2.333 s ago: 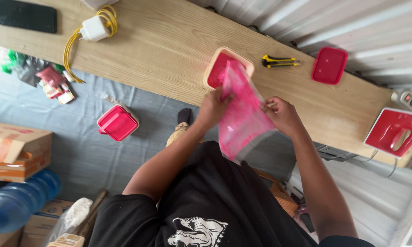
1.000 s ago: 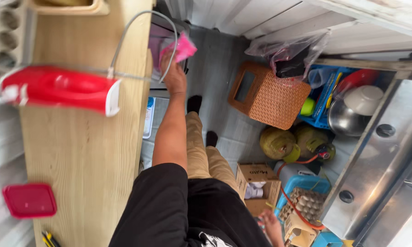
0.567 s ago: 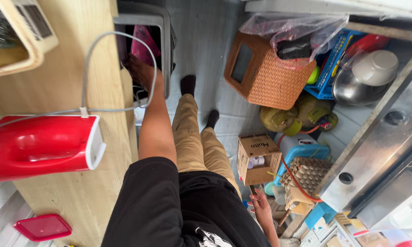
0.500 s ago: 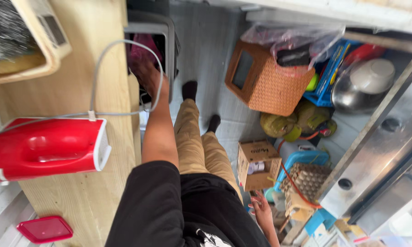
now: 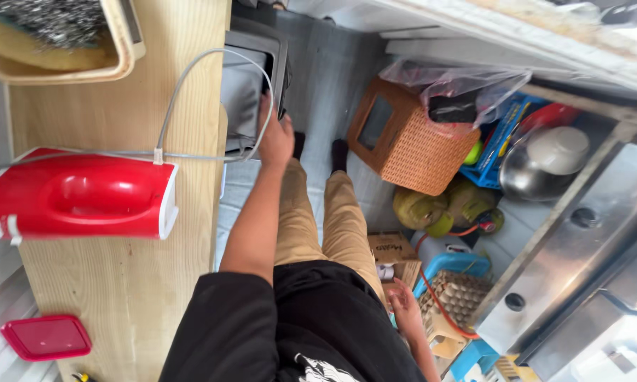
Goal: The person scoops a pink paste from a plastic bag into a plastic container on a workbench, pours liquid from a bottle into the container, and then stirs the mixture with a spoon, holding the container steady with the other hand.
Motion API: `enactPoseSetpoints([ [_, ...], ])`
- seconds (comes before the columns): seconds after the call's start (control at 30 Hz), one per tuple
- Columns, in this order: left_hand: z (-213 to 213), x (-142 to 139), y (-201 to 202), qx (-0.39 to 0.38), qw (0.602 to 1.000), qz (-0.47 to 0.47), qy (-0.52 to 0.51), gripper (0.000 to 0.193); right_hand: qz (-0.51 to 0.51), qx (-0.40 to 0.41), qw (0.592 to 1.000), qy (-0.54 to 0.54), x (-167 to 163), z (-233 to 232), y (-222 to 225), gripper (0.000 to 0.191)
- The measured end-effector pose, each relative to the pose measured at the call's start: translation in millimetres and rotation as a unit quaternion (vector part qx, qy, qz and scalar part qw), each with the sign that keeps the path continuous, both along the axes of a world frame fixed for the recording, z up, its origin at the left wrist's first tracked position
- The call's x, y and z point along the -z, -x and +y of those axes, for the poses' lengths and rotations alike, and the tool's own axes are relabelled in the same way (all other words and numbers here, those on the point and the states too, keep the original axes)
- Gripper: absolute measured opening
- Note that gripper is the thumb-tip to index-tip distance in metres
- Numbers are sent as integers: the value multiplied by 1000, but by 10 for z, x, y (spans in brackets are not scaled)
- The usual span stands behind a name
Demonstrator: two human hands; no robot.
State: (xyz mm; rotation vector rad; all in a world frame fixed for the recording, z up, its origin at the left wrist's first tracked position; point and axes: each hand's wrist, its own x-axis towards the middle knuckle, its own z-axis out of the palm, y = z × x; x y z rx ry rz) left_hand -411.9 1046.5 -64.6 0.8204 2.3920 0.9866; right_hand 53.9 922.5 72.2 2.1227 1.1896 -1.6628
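— What's under my left hand (image 5: pixel 276 138)?
— The grey plastic lidded bin (image 5: pixel 251 85) on the floor, beside the pale wooden table (image 5: pixel 113 276); my fingers rest on its rim.
— And packages?
— A small brown cardboard box (image 5: pixel 391 249) by my legs, near my right hand (image 5: pixel 405 310), which hangs loose and holds nothing.

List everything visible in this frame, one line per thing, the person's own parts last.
Grey lidded bin: 1, grey, floor beside table.
Red plastic appliance: 1, red and white, on wooden table.
Red flat lid: 1, table edge.
Woven orange basket: 1, floor.
Steel bowl: 1, silver, by basket.
Cardboard egg tray: 1, brown, floor.
Left hand: on bin rim.
Right hand: open, at the person's side.
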Motion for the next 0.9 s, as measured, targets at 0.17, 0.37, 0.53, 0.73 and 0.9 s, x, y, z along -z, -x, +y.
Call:
enactPoseSetpoints([
  [0.17, -205, -596, -687, 89, 989, 6, -119, 57, 32, -75, 996, -27, 116, 499, -212, 49],
  [0.37, -735, -1231, -1303, 71, 979, -18, -191, 16, 111, -245, 960, -81, 256, 1497, -168, 49],
  [0.53, -1816, -1620, -1771, -35, 987, 28, -157, 30, 196, -343, 918, -47, 341, 2109, 150, 42],
  [0.73, -3398, -1602, -2515, -398, 914, 25, -77, 12, 123, -476, 869, -50, 454, 2129, 737, 36],
  [0.9, -4872, -1719, -2877, -623, 747, 232, -14, 11, 179, -564, 806, -12, 238, 1467, 1415, 35],
])
